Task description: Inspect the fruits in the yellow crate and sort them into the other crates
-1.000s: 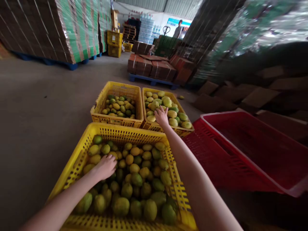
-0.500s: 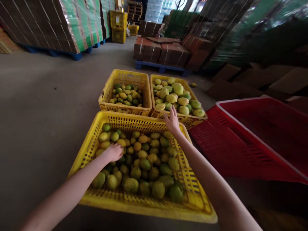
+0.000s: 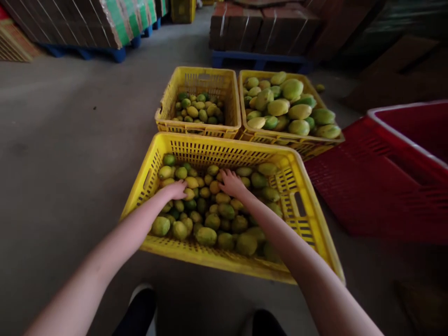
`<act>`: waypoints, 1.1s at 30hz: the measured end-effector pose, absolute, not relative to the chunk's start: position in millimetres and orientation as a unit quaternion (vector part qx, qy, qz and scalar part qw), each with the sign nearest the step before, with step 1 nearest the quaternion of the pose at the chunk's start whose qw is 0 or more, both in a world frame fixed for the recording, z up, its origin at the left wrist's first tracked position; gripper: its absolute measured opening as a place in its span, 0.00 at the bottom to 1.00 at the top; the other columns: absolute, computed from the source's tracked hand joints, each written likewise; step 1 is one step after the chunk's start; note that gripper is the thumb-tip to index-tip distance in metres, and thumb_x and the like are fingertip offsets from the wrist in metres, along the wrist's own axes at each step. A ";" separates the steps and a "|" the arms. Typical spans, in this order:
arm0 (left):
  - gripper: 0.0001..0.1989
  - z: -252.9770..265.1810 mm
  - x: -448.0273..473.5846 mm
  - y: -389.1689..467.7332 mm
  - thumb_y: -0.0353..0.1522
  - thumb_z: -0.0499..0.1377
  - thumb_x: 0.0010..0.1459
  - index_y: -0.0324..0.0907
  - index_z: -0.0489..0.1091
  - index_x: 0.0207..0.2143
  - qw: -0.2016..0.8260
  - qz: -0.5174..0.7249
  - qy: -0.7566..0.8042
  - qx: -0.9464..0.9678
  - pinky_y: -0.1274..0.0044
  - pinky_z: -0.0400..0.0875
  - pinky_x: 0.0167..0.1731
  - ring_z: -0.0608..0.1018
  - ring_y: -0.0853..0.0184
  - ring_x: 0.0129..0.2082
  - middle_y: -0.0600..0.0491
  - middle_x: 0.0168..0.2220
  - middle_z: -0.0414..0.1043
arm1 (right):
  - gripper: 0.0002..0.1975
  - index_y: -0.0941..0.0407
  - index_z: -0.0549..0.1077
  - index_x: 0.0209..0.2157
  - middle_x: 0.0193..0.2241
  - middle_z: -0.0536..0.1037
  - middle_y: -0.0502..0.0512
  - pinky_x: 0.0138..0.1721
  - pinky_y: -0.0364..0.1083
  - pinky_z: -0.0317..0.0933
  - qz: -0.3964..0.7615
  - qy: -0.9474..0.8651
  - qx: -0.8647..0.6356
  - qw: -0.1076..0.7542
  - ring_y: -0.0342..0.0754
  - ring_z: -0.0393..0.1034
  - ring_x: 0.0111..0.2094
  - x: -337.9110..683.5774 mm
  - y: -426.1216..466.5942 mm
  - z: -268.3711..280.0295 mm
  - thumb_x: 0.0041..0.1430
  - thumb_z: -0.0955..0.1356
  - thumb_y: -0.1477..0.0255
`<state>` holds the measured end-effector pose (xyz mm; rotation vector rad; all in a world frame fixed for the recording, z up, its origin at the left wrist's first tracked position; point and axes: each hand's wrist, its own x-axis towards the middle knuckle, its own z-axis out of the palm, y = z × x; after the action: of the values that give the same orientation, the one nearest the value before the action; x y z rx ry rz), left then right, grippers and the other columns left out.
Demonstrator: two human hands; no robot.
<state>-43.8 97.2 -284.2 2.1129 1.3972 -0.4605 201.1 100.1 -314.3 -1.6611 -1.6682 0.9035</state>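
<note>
A yellow plastic crate (image 3: pixel 231 268) in front of me holds many loose green and yellow lemon-like fruits (image 3: pixel 206 236). My left hand (image 3: pixel 176 190) reaches into its left part, fingertips on the fruits, a yellow one (image 3: pixel 191 182) just beside them. The fingers look a little apart, with no fruit lifted. Near the middle of the crate, my right hand (image 3: pixel 232 183) lies palm down over the fruits, its fingers spread and touching them. What is under both palms is hidden.
Behind stand a yellow crate (image 3: pixel 199 127) of smaller fruits and another (image 3: pixel 290 138) heaped with larger green-yellow ones. A red crate (image 3: pixel 364 186) is at the right. Farther back are cartons (image 3: pixel 236 28) on a blue pallet (image 3: pixel 259 59) and wrapped stacks (image 3: pixel 66 23).
My right hand has come down from the front crate's far right rim onto the fruits in its middle. My left hand stays among the fruits. The view has tilted downward.
</note>
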 end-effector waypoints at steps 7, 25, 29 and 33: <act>0.24 -281.0 -48.1 98.6 0.31 0.65 0.54 0.34 0.69 0.53 0.294 -0.181 0.516 0.784 0.75 0.68 0.49 0.76 0.58 0.49 0.41 0.53 0.76 | 0.14 0.52 0.70 0.30 0.37 0.75 0.53 0.62 0.51 0.59 0.436 -0.523 -0.591 0.432 0.51 0.65 0.55 212.4 98.7 -300.6 0.48 0.71 0.86; 0.20 -268.9 -43.8 104.9 0.43 0.53 0.66 0.41 0.77 0.31 0.388 -0.196 0.484 0.759 0.77 0.68 0.44 0.80 0.64 0.38 0.50 0.35 0.82 | 0.11 0.50 0.71 0.30 0.30 0.77 0.56 0.39 0.52 0.75 0.589 -0.126 -0.502 0.621 0.50 0.74 0.34 252.2 52.9 -229.7 0.61 0.62 0.62; 0.18 -263.0 -39.0 103.6 0.41 0.52 0.65 0.41 0.78 0.34 0.334 -0.180 0.478 0.792 0.76 0.68 0.40 0.80 0.61 0.38 0.50 0.36 0.82 | 0.10 0.51 0.71 0.30 0.28 0.76 0.55 0.37 0.51 0.74 0.603 -0.099 -0.499 0.614 0.50 0.73 0.32 253.1 47.3 -237.3 0.60 0.63 0.61; 0.13 -257.6 -45.8 109.2 0.39 0.56 0.64 0.42 0.77 0.38 0.259 -0.150 0.488 0.820 0.77 0.66 0.41 0.79 0.63 0.40 0.50 0.42 0.81 | 0.12 0.54 0.71 0.33 0.27 0.75 0.54 0.29 0.46 0.72 0.619 0.032 -0.476 0.624 0.47 0.71 0.28 237.6 40.6 -216.8 0.63 0.60 0.64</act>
<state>-45.8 109.2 -257.6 2.2216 1.3234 -0.4070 237.6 40.6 -216.8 -1.0915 0.0729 1.4202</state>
